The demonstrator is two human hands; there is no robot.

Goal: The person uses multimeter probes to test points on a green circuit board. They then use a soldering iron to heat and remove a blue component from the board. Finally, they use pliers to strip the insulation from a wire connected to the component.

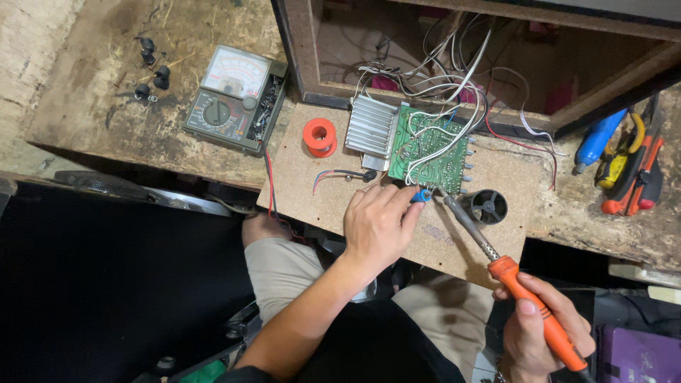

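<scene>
A green circuit board (429,150) with a ribbed metal heat sink (370,128) and many white wires lies on a brown fibreboard panel (312,191). My left hand (379,223) pinches a small blue part (421,196) at the board's near edge. My right hand (543,330) grips an orange-handled soldering iron (525,298); its metal tip points up-left and ends close to the blue part.
An analog multimeter (235,99) and a red solder spool (320,137) lie left of the board. A small round metal holder (488,206) sits on the panel's right. Pliers and screwdrivers (624,163) lie at far right. An open wooden cabinet (496,64) stands behind. Black knobs (151,71) are far left.
</scene>
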